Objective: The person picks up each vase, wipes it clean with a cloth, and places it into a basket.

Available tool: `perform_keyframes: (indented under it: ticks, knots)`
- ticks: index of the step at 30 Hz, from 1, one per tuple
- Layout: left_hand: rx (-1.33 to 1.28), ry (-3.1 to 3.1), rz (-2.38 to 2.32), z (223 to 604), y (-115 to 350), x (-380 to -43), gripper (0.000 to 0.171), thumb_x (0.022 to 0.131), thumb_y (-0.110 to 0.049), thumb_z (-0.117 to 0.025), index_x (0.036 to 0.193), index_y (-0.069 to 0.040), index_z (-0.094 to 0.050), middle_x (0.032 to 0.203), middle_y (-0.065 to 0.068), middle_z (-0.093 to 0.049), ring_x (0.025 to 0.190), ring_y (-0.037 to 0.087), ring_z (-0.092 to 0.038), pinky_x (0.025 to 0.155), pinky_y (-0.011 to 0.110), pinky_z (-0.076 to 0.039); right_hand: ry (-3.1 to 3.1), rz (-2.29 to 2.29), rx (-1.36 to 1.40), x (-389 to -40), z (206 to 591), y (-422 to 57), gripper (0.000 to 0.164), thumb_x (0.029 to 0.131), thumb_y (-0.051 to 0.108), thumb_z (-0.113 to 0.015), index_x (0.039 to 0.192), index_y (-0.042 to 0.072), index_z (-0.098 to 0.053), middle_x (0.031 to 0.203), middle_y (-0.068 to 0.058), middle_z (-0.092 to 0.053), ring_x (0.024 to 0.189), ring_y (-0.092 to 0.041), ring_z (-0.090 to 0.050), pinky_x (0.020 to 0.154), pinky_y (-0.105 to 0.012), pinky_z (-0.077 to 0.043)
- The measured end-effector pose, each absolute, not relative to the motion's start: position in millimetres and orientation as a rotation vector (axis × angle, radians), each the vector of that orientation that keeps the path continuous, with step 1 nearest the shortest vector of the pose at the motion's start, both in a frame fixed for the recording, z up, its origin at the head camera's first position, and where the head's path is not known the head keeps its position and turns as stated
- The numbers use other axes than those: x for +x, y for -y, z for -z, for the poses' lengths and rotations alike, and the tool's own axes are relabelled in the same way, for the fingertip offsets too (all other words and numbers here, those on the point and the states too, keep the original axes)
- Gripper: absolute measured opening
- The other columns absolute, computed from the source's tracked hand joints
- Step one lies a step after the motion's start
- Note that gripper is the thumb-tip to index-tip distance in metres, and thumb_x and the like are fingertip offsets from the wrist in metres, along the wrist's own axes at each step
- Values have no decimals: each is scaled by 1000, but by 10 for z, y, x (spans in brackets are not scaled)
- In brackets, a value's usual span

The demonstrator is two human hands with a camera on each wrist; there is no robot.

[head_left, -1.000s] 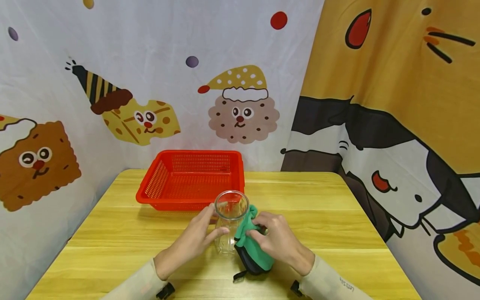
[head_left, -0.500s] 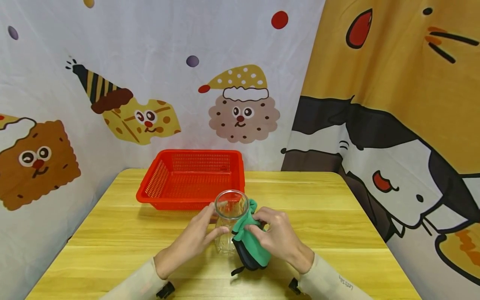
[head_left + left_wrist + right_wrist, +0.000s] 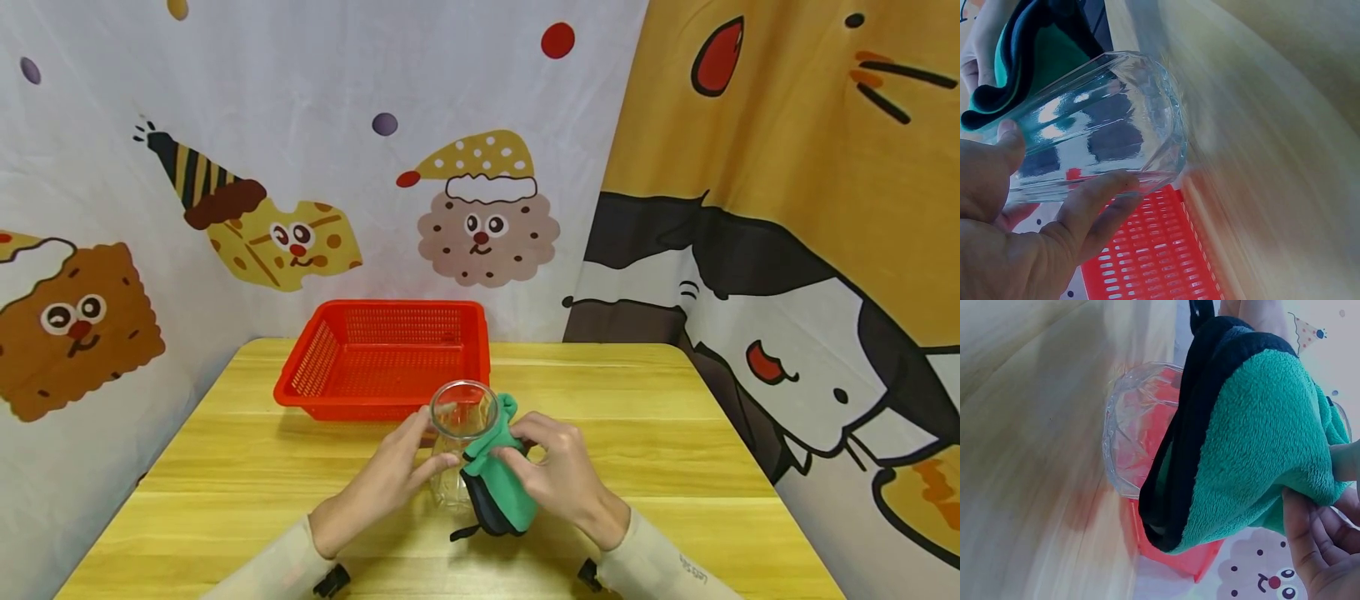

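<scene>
A clear faceted glass jar (image 3: 450, 492) stands upright on the table, its round mouth facing up. My left hand (image 3: 386, 487) holds it from the left, with thumb and fingers on opposite sides of the glass in the left wrist view. Against the jar's right side hangs a green towel cloth (image 3: 510, 492) with a dark border and a small black loop. My right hand (image 3: 558, 467) pinches the bunched upper part of this cloth between thumb and fingers. In the right wrist view, the cloth covers much of the jar (image 3: 1129, 425).
A red plastic basket (image 3: 390, 410) with perforated walls sits behind the jar, towards the back left of the wooden table (image 3: 675, 450). Behind the table hangs a printed curtain (image 3: 300, 83) with cartoon figures.
The cloth's lower end has swung left and slightly up across the jar's front. My right hand has shifted only slightly with it. My left hand and the jar have stayed in place.
</scene>
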State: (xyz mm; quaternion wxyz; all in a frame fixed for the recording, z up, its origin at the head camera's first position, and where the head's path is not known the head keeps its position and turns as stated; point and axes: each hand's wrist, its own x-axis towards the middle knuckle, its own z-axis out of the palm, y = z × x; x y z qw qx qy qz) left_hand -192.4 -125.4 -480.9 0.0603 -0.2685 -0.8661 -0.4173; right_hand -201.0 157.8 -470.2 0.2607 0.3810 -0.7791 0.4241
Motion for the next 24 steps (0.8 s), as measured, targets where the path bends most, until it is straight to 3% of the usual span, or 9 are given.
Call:
perform_keyframes:
  ticks: [14, 18, 24]
  knots:
    - [-809, 2617, 1239, 4792, 1261, -1912, 70, 112, -30, -79, 172, -12, -48, 148, 15, -74, 129, 32, -80, 108, 58, -72, 2065, -1185, 1018, -1977, 4637, -1627, 27, 89, -9, -95, 100, 14, -85, 94, 1, -84, 79, -8, -77, 73, -16, -67]
    - [-817, 2615, 1247, 4795, 1259, -1909, 73, 112, -29, -80, 174, -11, -46, 152, 17, -72, 132, 36, -78, 108, 57, -72, 2085, -1155, 1021, -1982, 4635, -1616, 27, 89, -8, -95, 99, 14, -83, 94, 2, -82, 80, -8, -75, 73, -16, -66]
    - [-860, 2593, 1339, 4809, 1258, -1905, 73, 114, -23, -80, 175, -8, -43, 157, 22, -67, 136, 41, -77, 106, 46, -74, 2151, -1099, 1013, -1992, 4623, -1591, 26, 91, -5, -93, 98, 15, -78, 92, 5, -77, 82, -4, -72, 74, -15, -66]
